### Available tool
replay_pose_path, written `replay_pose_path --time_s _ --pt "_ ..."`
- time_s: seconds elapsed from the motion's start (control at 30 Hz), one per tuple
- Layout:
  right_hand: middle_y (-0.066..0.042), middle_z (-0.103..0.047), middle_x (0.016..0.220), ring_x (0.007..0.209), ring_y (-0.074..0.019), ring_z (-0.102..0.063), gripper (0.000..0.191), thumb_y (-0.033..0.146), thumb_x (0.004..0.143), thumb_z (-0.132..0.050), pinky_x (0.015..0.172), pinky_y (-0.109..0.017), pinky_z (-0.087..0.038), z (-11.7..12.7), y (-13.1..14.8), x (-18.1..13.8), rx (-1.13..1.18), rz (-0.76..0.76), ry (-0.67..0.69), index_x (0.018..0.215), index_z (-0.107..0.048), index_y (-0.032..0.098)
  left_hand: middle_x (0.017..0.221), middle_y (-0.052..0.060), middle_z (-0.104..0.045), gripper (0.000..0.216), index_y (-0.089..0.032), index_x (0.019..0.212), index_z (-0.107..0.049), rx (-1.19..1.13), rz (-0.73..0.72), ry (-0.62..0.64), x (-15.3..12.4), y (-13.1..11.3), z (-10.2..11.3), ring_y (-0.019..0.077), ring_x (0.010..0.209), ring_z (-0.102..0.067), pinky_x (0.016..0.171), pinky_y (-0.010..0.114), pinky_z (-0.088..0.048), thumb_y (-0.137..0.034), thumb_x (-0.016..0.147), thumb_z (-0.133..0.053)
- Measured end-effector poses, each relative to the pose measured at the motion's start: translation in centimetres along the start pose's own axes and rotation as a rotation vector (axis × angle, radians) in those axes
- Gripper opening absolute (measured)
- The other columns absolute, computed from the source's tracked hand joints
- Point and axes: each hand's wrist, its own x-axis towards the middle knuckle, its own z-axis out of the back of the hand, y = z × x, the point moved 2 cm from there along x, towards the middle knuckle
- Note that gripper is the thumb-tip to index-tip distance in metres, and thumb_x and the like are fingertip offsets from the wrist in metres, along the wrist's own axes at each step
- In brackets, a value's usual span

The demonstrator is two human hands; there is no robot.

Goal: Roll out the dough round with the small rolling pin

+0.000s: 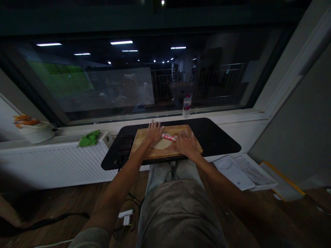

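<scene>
A red and white tube, its exact kind unclear, lies across a thin pale sheet of dough on a wooden cutting board. My left hand rests over the tube's left end, fingers stretched forward and spread. Over the right end lies my right hand, its fingers extended on the board side, with pale powder on them. Both palms hide the tube's ends; only its middle shows between them. The dough's far part is covered by the hands and tube.
The board sits on a black tabletop under a window. A water bottle stands on the sill. To the left are a radiator, a green cloth and a white pot. An open white box lies low right; cables trail below.
</scene>
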Motion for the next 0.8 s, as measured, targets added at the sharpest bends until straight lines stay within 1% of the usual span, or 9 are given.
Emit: replay_pose_path --time_s 0.1,0.2,0.27,0.33,0.47,0.57,0.63,0.7,0.8 --pt "-0.024 -0.059 0.171 0.168 -0.0468 -0.039 0.061 0.04 0.121 -0.027 0.135 -0.08 -0.021 -0.1 -0.8 0.7 0.003 0.001 0.007 0.162 -0.064 0.013 0.185 0.019 -0.042 0.068 -0.013 0.178 -0.042 -0.01 0.016 0.004 1.3 -0.4 0.1 0.0385 0.18 -0.016 0.143 0.064 -0.021 -0.043 0.119 -0.025" --pt "-0.027 -0.052 0.176 0.172 -0.0473 -0.031 0.063 0.04 0.122 -0.027 0.135 -0.082 -0.019 -0.4 -1.7 1.6 0.013 -0.024 0.005 0.165 -0.06 0.008 0.185 0.016 -0.044 0.068 -0.019 0.18 -0.039 -0.033 0.021 -0.004 2.6 -0.9 0.2 0.0364 0.18 -0.017 0.143 0.065 -0.021 -0.044 0.119 -0.025" --pt "-0.028 -0.052 0.175 0.172 -0.048 -0.031 0.064 0.041 0.122 -0.026 0.134 -0.083 -0.02 -0.6 -2.1 2.1 0.02 -0.033 0.015 0.164 -0.06 0.006 0.185 0.015 -0.043 0.069 -0.02 0.181 -0.038 -0.039 0.031 -0.015 3.2 -1.3 0.2 0.0352 0.18 -0.017 0.143 0.063 -0.021 -0.045 0.119 -0.023" --pt "-0.026 -0.058 0.171 0.17 -0.0468 -0.034 0.064 0.043 0.122 -0.025 0.134 -0.083 -0.022 -0.7 -2.3 2.5 0.02 -0.022 0.015 0.162 -0.062 0.009 0.185 0.014 -0.044 0.069 -0.02 0.182 -0.037 -0.036 0.042 -0.031 3.6 -1.6 0.2 0.0341 0.18 -0.018 0.144 0.061 -0.021 -0.045 0.119 -0.021" --pt "-0.021 -0.07 0.158 0.157 -0.0396 -0.051 0.061 0.043 0.123 -0.027 0.134 -0.066 -0.032 -0.1 -2.1 2.3 0.017 0.052 -0.016 0.151 -0.074 0.016 0.183 0.015 -0.045 0.069 -0.022 0.183 -0.035 -0.029 0.081 -0.067 3.4 -1.9 0.2 0.0332 0.179 -0.02 0.143 0.062 -0.021 -0.044 0.119 -0.019" --pt "-0.017 -0.076 0.15 0.145 -0.0358 -0.061 0.052 0.046 0.122 -0.04 0.128 -0.055 -0.041 0.4 -1.8 2.0 0.036 0.121 0.025 0.146 -0.079 0.023 0.183 0.019 -0.043 0.068 -0.021 0.184 -0.031 -0.005 0.153 -0.07 2.8 -2.0 0.2 0.0361 0.177 -0.024 0.14 0.068 -0.025 -0.043 0.12 -0.023" --pt "-0.014 -0.077 0.149 0.142 -0.0344 -0.063 0.045 0.046 0.12 -0.049 0.126 -0.051 -0.043 0.5 -1.8 1.9 0.057 0.161 0.052 0.147 -0.08 0.028 0.181 0.023 -0.045 0.068 -0.018 0.183 -0.031 0.004 0.19 -0.062 2.2 -2.0 0.2 0.0384 0.174 -0.03 0.138 0.068 -0.03 -0.042 0.12 -0.025" --pt "-0.013 -0.078 0.147 0.141 -0.0333 -0.064 0.044 0.044 0.119 -0.051 0.126 -0.048 -0.044 0.4 -1.9 2.1 0.077 0.186 0.065 0.148 -0.08 0.028 0.177 0.025 -0.05 0.066 -0.017 0.181 -0.036 -0.001 0.195 -0.061 1.8 -1.9 0.2 0.0383 0.17 -0.037 0.136 0.065 -0.033 -0.042 0.121 -0.023" --pt "-0.013 -0.078 0.146 0.141 -0.0318 -0.065 0.047 0.041 0.121 -0.044 0.127 -0.046 -0.043 -0.1 -2.2 2.3 0.099 0.197 0.047 0.148 -0.079 0.023 0.172 0.022 -0.055 0.062 -0.019 0.173 -0.046 -0.024 0.184 -0.076 1.3 -1.4 0.0 0.0354 0.164 -0.046 0.136 0.061 -0.035 -0.045 0.122 -0.022"
